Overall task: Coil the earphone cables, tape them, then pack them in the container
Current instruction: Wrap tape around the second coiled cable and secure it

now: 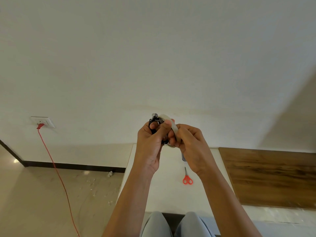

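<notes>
Coil (154,120) of black earphones sits in left grip (150,142), fingers curled round it, buds poking out on top. Tape (171,124) roll is pinched in right grip (189,144), touching the coil's right side, seen near edge-on & tilted. So tape lies directly right of coil, no gap. Both are up in the air over the table (167,194), in front of the wall.

Prob. the taping step: next move needs tape end drawn across the coil's loops, right grip pulling, left clamping. Can't tell if a free end is lifted.

Scissors (187,177) lie on table below right grip, handles toward person, nothing btwn. Small bluish thing (183,158) under right grip, maybe the container, mostly hidden. Red cord (56,168) on floor, well left.
</notes>
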A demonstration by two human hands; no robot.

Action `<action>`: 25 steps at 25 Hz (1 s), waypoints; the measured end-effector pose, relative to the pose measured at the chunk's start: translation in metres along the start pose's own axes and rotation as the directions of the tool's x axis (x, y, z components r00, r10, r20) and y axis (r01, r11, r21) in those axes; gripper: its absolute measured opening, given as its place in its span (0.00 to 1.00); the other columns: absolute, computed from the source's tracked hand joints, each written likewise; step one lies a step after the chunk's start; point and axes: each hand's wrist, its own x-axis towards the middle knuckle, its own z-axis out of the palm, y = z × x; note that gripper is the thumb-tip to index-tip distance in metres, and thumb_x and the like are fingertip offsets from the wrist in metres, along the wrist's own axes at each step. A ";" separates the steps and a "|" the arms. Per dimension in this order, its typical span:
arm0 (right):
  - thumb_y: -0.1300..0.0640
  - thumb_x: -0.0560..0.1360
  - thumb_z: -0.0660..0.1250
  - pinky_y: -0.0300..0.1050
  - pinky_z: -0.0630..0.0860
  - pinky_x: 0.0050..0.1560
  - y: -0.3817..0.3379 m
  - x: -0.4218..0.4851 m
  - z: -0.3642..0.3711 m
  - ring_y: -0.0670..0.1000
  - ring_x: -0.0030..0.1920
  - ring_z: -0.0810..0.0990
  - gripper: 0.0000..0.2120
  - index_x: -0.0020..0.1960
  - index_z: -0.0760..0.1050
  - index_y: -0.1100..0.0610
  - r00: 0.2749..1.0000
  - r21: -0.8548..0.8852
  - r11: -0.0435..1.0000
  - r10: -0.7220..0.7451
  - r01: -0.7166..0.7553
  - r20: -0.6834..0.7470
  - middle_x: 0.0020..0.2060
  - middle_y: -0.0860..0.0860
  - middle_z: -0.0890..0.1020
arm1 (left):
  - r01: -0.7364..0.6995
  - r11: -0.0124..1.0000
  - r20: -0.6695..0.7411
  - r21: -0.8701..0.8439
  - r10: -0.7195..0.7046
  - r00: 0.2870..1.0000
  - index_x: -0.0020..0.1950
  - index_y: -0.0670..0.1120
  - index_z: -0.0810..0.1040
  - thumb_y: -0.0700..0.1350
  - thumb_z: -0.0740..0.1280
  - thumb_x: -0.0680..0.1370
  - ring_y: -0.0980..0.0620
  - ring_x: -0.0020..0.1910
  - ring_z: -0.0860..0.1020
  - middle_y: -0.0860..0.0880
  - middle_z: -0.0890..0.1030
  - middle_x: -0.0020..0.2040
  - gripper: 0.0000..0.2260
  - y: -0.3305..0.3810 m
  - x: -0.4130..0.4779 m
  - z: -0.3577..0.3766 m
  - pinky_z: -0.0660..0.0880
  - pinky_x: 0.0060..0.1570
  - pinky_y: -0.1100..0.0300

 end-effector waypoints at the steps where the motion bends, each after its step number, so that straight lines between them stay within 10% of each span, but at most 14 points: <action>1: 0.60 0.70 0.57 0.41 0.73 0.38 0.001 0.000 -0.001 0.45 0.31 0.73 0.15 0.31 0.79 0.54 1.000 0.013 1.000 0.003 -0.003 0.003 0.27 0.49 0.77 | -0.001 1.000 -0.004 0.005 0.001 1.000 0.44 0.41 0.78 0.45 0.72 0.71 0.52 0.25 0.72 0.49 0.75 0.27 0.08 0.000 0.000 0.000 0.75 0.31 0.60; 25: 0.70 0.76 0.51 0.38 0.76 0.38 0.006 -0.001 -0.005 0.48 0.30 0.73 0.21 0.35 0.79 0.61 0.998 0.227 0.972 0.054 -0.061 0.037 0.27 0.52 0.77 | -0.007 1.000 -0.018 0.028 0.008 1.000 0.41 0.44 0.80 0.44 0.72 0.74 0.52 0.23 0.71 0.48 0.74 0.28 0.04 -0.002 0.002 0.002 0.73 0.31 0.59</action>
